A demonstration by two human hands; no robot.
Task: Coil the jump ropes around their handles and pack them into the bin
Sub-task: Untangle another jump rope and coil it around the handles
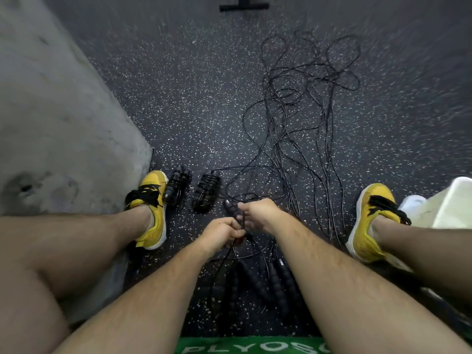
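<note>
Two hands: left hand (221,232) pinches rope | right hand (260,213) grips handle (231,209) | loose ropes (301,118) beyond

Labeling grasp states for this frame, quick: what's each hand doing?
Left hand: closed on thin black jump rope cord.
Right hand: closed around ribbed black foam handle with the cord on it.

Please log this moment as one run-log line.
left hand: grips rope | right hand: holds handle | coiled ropes: two | bin: right
</note>
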